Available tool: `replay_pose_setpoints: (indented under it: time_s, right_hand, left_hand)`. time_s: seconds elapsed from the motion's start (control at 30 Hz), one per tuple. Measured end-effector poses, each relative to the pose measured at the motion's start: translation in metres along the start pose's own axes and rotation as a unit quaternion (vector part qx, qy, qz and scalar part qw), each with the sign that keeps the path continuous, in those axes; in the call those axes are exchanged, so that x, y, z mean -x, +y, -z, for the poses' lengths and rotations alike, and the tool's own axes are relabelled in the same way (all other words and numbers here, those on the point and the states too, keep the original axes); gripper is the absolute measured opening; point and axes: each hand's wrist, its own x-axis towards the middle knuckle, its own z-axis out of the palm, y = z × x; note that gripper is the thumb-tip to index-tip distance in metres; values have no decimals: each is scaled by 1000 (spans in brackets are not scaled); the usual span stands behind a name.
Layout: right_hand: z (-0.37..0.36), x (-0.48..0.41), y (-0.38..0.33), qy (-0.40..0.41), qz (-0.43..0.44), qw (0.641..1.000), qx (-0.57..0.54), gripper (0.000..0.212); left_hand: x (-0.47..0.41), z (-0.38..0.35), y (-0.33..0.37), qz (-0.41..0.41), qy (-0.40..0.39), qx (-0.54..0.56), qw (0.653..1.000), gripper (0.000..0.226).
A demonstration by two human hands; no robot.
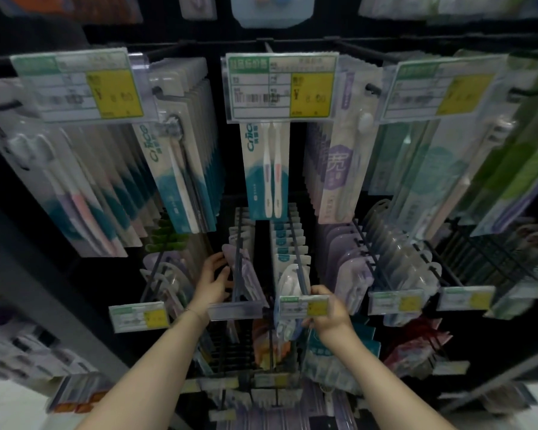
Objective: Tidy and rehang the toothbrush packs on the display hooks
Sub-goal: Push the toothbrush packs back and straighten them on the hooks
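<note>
Mid-tidy on the lower row, judging by where both arms reach. Gripping a lilac pack (246, 270) with the left hand (213, 285), curling the fingers round its left edge, at the front of a hook (237, 231); seemingly hung on the wire, though hard to tell through the blur. Pinching a tag (303, 307) at the tip of the neighbouring wire with the right hand (328, 310).

Next, probably: squaring the pack with those behind it and sliding it back along the hook, steadying the tag meanwhile. Calls for a light, straight push, to avoid snagging the hang-hole.

Counted: two hands, each clamped on something; three big labels (280, 85) across the upper row; five small holders (395, 302) across the lower row, the tag among them, one seemingly blank. Too many blurred packs for counting.
</note>
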Motion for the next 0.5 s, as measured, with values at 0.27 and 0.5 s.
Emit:
replay_pose_setpoints:
  time_s: [0.27,0.5]
  right_hand:
    - [-3,12,-12,26,-40,987,-154,31]
    - [6,45,-11,17,57,998,28,48]
  left_hand:
    - [15,-8,0,21,31,68,997,7]
    - [34,-1,1,-9,-1,76,997,16]
